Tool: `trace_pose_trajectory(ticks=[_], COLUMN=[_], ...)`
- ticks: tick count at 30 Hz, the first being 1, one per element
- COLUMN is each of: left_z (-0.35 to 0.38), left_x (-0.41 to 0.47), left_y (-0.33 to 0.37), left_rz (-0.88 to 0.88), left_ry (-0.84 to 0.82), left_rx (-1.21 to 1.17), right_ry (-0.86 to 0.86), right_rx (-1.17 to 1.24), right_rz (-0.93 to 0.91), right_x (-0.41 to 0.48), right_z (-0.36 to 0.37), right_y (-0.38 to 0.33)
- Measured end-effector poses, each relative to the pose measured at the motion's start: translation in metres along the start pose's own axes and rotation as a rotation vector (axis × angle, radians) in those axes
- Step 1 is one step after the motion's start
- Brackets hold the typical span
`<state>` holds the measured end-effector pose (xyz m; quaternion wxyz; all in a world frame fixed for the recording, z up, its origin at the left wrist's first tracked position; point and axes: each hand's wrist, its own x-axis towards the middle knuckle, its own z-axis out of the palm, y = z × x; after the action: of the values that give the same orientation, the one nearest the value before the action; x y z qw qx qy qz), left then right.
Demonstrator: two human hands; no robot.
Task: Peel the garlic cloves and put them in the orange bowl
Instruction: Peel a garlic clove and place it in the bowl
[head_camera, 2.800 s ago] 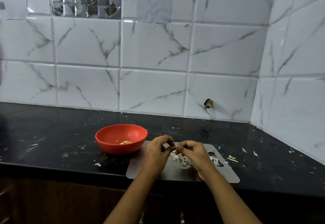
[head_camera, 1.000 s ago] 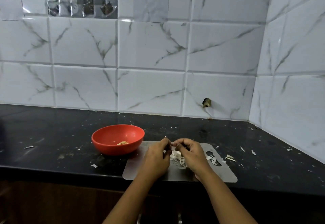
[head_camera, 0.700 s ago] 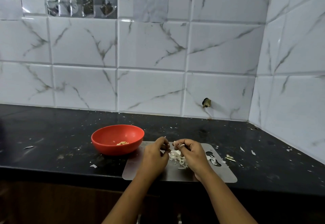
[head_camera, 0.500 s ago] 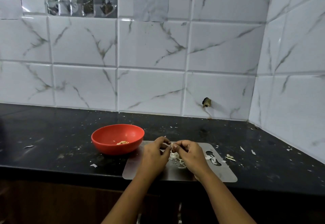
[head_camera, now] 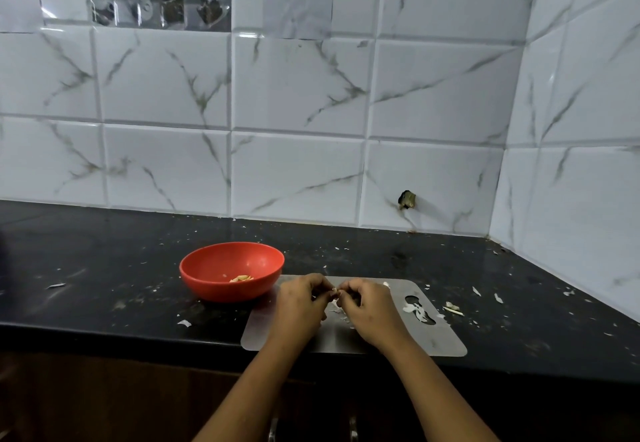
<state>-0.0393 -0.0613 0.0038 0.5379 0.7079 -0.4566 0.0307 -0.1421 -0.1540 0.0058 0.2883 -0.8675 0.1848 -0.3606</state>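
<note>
1. White marble-veined wall tiles rise behind a black speckled stone bench [head_camera: 104,268] in the head view. On it lies a flat grey metal cutting board [head_camera: 346,343]. A round orange plastic bowl [head_camera: 221,291] sits at the board's far left corner; you cannot tell whether they touch.
2. Your left hand [head_camera: 301,303] and right hand [head_camera: 370,306] meet above the board with fingers curled. Each grip pinches the same small pale garlic clove [head_camera: 335,291], which sits exactly where the two sets of fingertips meet and is mostly hidden by them.
3. You appear to be mid-peel on this clove. How much skin is left on it is too small to tell.
4. A few yellowish peeled cloves [head_camera: 241,278] lie in the bowl's bottom, so the task looks partly done. White papery garlic skins [head_camera: 417,311] litter the board's right side and the bench beyond.
5. The next move likely calls for stripping the remaining skin. After that, one hand carries the bare clove a short way left, over the bowl's rim, and releases it without loose skin following.
</note>
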Motion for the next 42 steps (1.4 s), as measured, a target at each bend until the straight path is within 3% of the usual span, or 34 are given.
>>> trace_pose_trajectory(ticks=[11, 19, 31, 42], left_z=[-0.0016, -0.0025, -0.0010, -0.0028], left_x=[-0.0001, 0.0016, -0.0008, -0.0008], left_y=[0.0028, 0.0003, 0.0040, 0.0061], left_rz=[0.002, -0.109, -0.038, -0.073], left_ry=[-0.018, 0.034, -0.012, -0.050], left_rx=[0.025, -0.178, -0.038, -0.053], right_ry=[-0.021, -0.005, -0.018, -0.027], right_rx=[-0.129, 0.056, 0.011, -0.015], right_rz=[-0.049, 0.014, 0.060, 0.058], right_x=[-0.0009, -0.0014, -0.0010, -0.0019], right_z=[0.0014, -0.0012, -0.0017, -0.0015], right_y=[-0.0002, -0.0030, -0.0011, -0.0014])
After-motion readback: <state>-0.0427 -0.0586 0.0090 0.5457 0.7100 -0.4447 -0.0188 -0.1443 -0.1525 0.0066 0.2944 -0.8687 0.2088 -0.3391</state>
